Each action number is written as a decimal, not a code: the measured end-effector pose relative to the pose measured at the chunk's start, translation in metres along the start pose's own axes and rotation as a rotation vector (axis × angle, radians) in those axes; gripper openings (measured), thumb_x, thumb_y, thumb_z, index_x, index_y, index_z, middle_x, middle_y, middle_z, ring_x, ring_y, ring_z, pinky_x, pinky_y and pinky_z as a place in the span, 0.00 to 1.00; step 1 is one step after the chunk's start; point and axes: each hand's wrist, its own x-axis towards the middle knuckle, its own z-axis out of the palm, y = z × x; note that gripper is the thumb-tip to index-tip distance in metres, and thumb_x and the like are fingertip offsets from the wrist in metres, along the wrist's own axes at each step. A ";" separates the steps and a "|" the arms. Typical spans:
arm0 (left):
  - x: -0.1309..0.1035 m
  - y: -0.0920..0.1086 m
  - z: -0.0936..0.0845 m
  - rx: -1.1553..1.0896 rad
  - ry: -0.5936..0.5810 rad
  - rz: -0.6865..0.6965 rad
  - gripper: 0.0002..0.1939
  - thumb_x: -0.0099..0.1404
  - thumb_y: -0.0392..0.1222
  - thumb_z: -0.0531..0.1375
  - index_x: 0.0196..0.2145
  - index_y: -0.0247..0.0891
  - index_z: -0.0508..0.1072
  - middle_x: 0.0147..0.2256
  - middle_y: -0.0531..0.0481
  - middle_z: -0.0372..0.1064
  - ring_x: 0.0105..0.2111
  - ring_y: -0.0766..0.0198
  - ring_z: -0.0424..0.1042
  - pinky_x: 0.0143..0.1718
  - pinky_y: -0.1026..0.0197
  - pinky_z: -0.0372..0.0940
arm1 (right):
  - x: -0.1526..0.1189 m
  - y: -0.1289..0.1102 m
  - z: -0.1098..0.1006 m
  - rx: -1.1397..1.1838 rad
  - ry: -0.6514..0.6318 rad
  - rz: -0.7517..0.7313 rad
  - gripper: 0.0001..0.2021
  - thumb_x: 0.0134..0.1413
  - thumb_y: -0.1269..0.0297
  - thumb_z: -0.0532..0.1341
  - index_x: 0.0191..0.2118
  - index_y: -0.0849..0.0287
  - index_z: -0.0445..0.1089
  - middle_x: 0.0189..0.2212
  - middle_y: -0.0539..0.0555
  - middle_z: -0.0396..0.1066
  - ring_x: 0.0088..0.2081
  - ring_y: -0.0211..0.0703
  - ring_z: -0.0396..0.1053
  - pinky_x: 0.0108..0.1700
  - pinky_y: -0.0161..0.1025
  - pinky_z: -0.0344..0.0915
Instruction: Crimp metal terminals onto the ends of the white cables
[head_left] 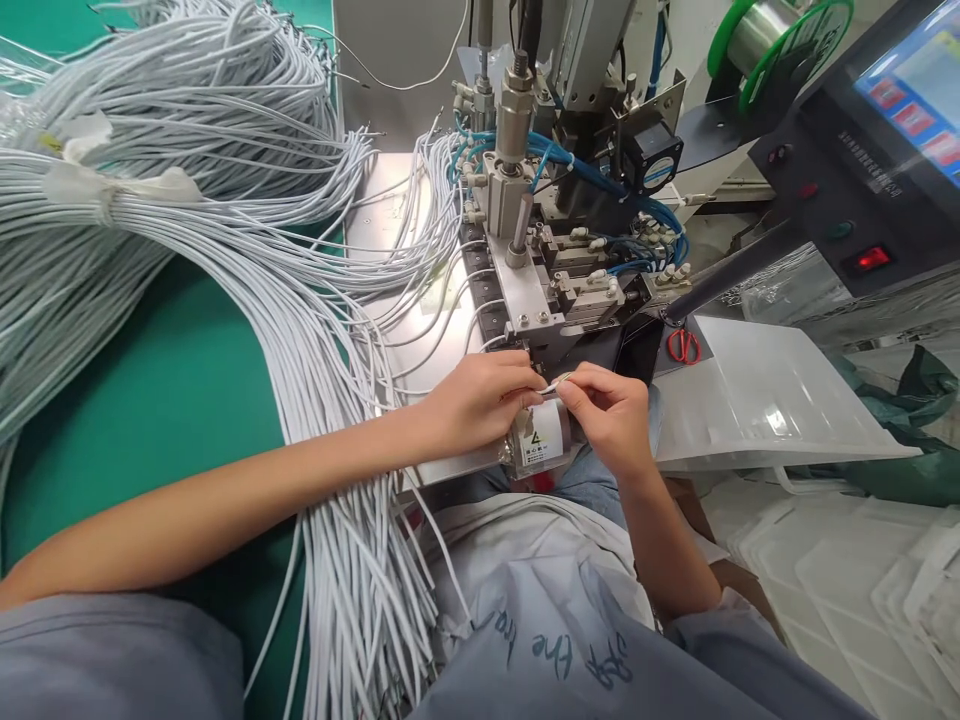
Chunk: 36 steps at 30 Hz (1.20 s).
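Between my two hands runs the end of a white cable (550,387), just in front of the machine (525,290). My left hand (491,395) pinches it from the left side. The fingertips of my right hand (609,405) close on its thin end from the right; the exact tip is hidden by the fingers. Below them sits a clear-covered part with a white warning label (541,435). Several white cables (450,305) lead into slots along the machine's left edge. A large bundle of white cables (322,400) passes beneath my left forearm.
Tied cable bundles (187,190) lie on the green table mat (150,400). At the right are a control panel (862,180) with a lit red switch, red-handled scissors (683,345) and a white sheet (780,400). A wire spool (772,45) hangs at the back.
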 end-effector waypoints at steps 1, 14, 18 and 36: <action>0.000 0.000 0.001 -0.079 0.001 -0.051 0.07 0.62 0.29 0.55 0.31 0.32 0.73 0.23 0.53 0.65 0.24 0.72 0.63 0.24 0.70 0.59 | 0.000 0.000 0.001 0.026 0.007 0.003 0.08 0.52 0.64 0.61 0.26 0.60 0.73 0.21 0.48 0.62 0.24 0.34 0.57 0.25 0.34 0.54; -0.006 -0.009 0.008 -0.104 -0.004 -0.045 0.12 0.65 0.32 0.51 0.34 0.34 0.75 0.26 0.49 0.65 0.24 0.71 0.63 0.24 0.69 0.58 | 0.003 -0.008 -0.003 -0.084 -0.047 0.078 0.09 0.51 0.66 0.61 0.23 0.61 0.72 0.18 0.47 0.59 0.21 0.31 0.54 0.21 0.32 0.50; -0.006 -0.008 0.009 -0.098 0.044 -0.072 0.10 0.64 0.33 0.53 0.32 0.34 0.75 0.24 0.51 0.64 0.24 0.70 0.63 0.25 0.68 0.59 | -0.001 -0.007 0.007 -0.091 0.059 0.051 0.09 0.51 0.65 0.61 0.24 0.60 0.73 0.18 0.47 0.59 0.21 0.32 0.54 0.21 0.32 0.51; 0.000 -0.001 0.000 -0.389 -0.031 -0.256 0.09 0.63 0.38 0.57 0.31 0.33 0.77 0.23 0.50 0.69 0.23 0.70 0.66 0.24 0.68 0.61 | 0.000 -0.003 0.009 0.061 0.084 -0.005 0.06 0.49 0.65 0.63 0.26 0.57 0.76 0.19 0.48 0.63 0.22 0.34 0.57 0.23 0.34 0.54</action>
